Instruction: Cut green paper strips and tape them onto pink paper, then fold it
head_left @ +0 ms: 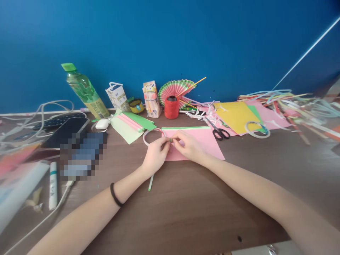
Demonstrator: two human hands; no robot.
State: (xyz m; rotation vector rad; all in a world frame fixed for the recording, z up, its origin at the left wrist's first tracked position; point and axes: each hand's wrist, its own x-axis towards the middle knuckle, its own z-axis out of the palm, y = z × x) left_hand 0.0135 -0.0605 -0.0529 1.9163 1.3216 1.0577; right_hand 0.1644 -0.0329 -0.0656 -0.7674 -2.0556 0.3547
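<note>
My left hand (155,156) is closed in a pinch, with a narrow green strip (151,183) running through it; the strip's lower end hangs out below the palm. A small green bit of it shows between both hands' fingertips. My right hand (188,145) pinches at that same spot, thumb and forefinger together. Beneath both hands lies a pink sheet of paper (207,147) with a green band (186,128) along its far edge. Behind my left hand is a roll of tape (145,138), partly hidden by it.
Black scissors (221,134), a yellow sheet (236,117) and another tape roll (257,135) lie to the right. Red thread (171,108), a folded paper fan (174,90) and a green-capped bottle (85,90) stand along the wall. Left are a phone (85,154) and a marker (53,186).
</note>
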